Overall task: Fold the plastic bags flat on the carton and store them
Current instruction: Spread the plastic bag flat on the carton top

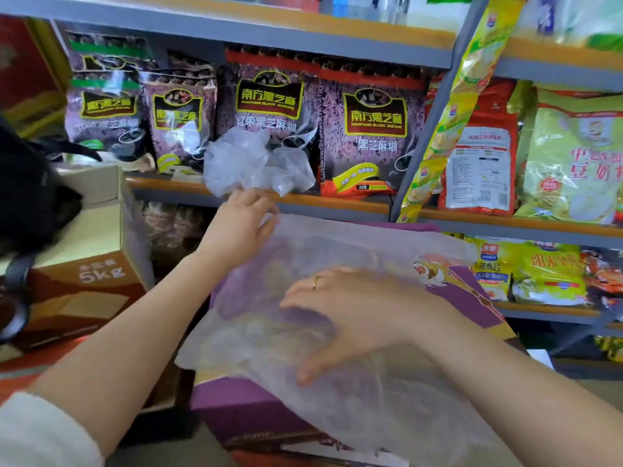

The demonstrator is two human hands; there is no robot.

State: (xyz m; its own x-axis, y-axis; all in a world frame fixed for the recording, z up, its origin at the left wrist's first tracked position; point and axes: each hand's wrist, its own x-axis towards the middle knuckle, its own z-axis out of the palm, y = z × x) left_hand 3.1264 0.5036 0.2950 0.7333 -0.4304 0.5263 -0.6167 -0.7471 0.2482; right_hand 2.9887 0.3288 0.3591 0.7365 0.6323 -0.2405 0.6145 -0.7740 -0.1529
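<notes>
A translucent, thin plastic bag [337, 332] lies spread on the purple cardboard carton [472, 298]. The right hand [354, 311], fingers spread, presses flat on the bag, apparently to anchor and smooth it. The left hand [239, 224], at 11 o'clock from the right, holds the bag's far corner with fingers loosely curled; a firm pinch cannot be confirmed. A crumpled clear bag [256, 163] waits on the orange-edged shelf [337, 202] at 12 o'clock.
</notes>
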